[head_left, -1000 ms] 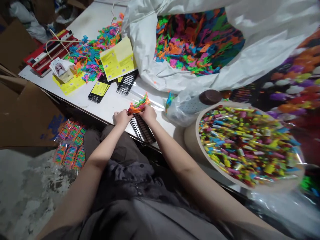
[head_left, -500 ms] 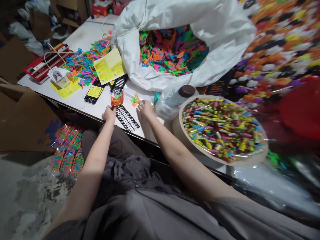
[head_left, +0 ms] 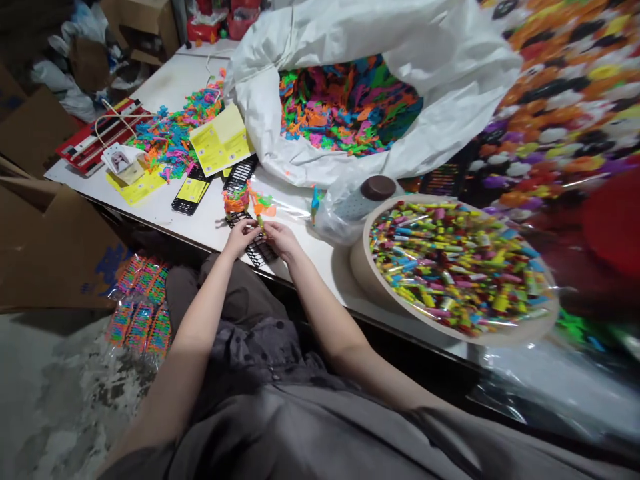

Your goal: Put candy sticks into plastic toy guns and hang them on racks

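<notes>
My left hand (head_left: 241, 238) and my right hand (head_left: 282, 240) meet over a black plastic grid strip (head_left: 260, 255) near the table's front edge. Both are closed, their fingertips pinching a small yellow-green plastic piece (head_left: 260, 221), whose exact shape is too small to make out. Just beyond them, bright orange and pink plastic figures (head_left: 236, 202) sit bunched on the strip's far end. A few loose orange and green figures (head_left: 263, 202) lie to their right. The fingers hide part of the strip.
A white sack (head_left: 265, 133) of coloured figures stands behind. On the right is a round tub (head_left: 367, 267) of small colourful pieces, beside a brown-lidded container (head_left: 377, 189). Leftward lie yellow cards (head_left: 220, 140), a figure pile (head_left: 173, 143) and a red sealer-like device (head_left: 100, 137).
My right hand has moved left and toward me, joining my left hand, which has left the strip's side and shifted right. Both now pinch the yellow-green piece. The view has shifted slightly.
</notes>
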Tool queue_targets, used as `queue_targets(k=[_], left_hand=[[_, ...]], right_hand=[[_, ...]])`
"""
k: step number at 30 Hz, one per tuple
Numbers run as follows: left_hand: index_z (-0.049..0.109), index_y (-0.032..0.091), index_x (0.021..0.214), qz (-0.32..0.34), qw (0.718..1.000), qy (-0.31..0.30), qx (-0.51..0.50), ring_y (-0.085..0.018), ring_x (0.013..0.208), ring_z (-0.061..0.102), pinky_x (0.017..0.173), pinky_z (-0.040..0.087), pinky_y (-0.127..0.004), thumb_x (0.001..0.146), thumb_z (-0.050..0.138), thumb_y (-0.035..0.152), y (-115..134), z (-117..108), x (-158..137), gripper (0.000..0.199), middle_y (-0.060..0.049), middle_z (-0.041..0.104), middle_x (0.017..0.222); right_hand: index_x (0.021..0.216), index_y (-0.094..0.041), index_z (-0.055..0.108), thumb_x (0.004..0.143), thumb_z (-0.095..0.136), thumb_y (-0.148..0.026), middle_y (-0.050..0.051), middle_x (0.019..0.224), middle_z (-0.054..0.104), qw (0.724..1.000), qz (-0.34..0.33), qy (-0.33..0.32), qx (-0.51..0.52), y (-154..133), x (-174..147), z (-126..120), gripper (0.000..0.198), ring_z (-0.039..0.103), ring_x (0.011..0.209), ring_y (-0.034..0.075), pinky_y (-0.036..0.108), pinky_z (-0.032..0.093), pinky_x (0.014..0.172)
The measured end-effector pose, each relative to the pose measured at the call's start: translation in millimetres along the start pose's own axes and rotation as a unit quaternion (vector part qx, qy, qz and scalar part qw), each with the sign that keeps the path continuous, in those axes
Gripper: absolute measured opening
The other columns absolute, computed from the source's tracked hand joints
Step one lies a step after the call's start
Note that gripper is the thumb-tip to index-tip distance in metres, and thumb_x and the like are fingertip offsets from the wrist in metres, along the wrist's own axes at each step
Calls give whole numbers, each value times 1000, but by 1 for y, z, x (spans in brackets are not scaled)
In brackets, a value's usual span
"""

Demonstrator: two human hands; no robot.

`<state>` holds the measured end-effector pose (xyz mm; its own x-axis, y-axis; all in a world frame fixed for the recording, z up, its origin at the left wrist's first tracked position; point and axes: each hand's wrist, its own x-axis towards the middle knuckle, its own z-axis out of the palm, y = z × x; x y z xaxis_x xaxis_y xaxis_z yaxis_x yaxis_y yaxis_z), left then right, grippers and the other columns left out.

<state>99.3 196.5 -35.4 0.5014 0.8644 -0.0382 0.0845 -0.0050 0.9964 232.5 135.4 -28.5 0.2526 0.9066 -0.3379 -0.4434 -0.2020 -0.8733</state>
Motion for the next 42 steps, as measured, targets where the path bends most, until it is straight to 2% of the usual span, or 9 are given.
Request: queue_targets(k=[4,7,9,13,15,19,27,35,42], left_hand=[[55,14,84,-17,1000,20,-13,-9,65,50,63,43,-21,77,65,22,-3,-2,2,15,-1,57,76],[53,15,85,-7,1000,29,8,-11,71,53,68,45,-22,79,64,23,-4,-5,3,14,-2,58,79],[53,15,85,8,997,59,41,-12,74,55,72,46,-23,81,62,21,-4,-7,3,12,-2,58,80],[52,16,90,27,977,170,124,-12,83,56,79,47,-22,83,58,20,0,-10,1,10,-5,58,90],[51,16,91,27,959,235,154,-11,85,56,81,47,-21,84,56,20,4,-13,0,9,-6,57,94],[48,16,87,0,936,311,165,-10,80,55,78,45,-19,86,51,20,9,-21,-1,4,-4,58,88],[52,15,93,-92,917,365,131,-9,72,57,68,44,-19,86,51,25,4,-33,8,12,-3,62,87],[51,17,81,6,910,361,203,-11,71,54,72,43,-22,80,59,22,1,-27,5,10,-1,59,78],[55,17,85,24,930,301,210,-12,73,59,75,46,-24,80,61,24,-5,-26,6,10,-1,62,78]], right_hand=[[86,-16,56,62,70,-39,-2,71,58,999,19,-7,-43,6,-3,16,36,49,59,8,22,45,63],[92,-15,58,76,57,-34,3,83,63,979,-18,-11,-202,-1,5,7,24,54,69,12,28,48,74],[105,-12,59,81,48,-24,10,105,63,926,-66,70,-364,-7,11,-8,29,57,91,18,34,46,89],[131,-11,51,82,44,-17,16,147,34,750,-64,281,-595,-7,17,-41,50,37,127,32,49,31,105],[132,-13,51,82,44,-18,14,150,30,715,-45,289,-635,-1,13,-51,51,36,127,35,51,31,104],[132,-16,51,82,46,-20,14,143,38,693,-75,327,-638,12,1,-55,51,38,123,33,49,31,103],[124,-7,56,88,47,-26,20,121,55,731,-53,346,-586,4,8,-79,41,49,111,31,43,35,102],[118,-5,58,82,54,-18,13,96,64,841,-87,365,-389,0,20,-96,38,57,82,17,33,45,87],[116,-9,53,73,57,-23,1,76,57,922,-71,275,-263,15,4,-74,45,52,57,11,25,47,57]])
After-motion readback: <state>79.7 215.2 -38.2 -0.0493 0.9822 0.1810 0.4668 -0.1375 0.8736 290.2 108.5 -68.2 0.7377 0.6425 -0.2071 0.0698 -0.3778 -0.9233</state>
